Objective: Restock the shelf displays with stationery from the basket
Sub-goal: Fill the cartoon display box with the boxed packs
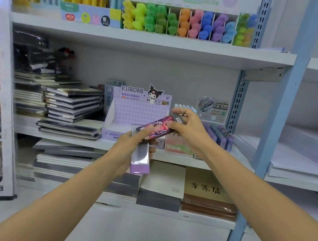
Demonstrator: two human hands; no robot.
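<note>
A dark printed pack (156, 126) is held in front of the empty Kuromi display box (134, 110), pinched at its far end by the right hand (189, 128). Its near end seems to touch the lilac box (141, 159), though blur hides the contact. The left hand (125, 152) has its fingers wrapped round that box. The display box stands on the middle shelf (87, 141), beside stacked notebooks (72, 105).

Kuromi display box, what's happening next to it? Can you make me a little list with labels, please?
Left hand: grips a pale purple pack
Right hand: pinches a dark purple pack by one end
Kuromi display box: on the middle shelf, behind both hands
Notebooks: stacked left of the box
Highlighters: on the shelf above, sorted by colour
</note>
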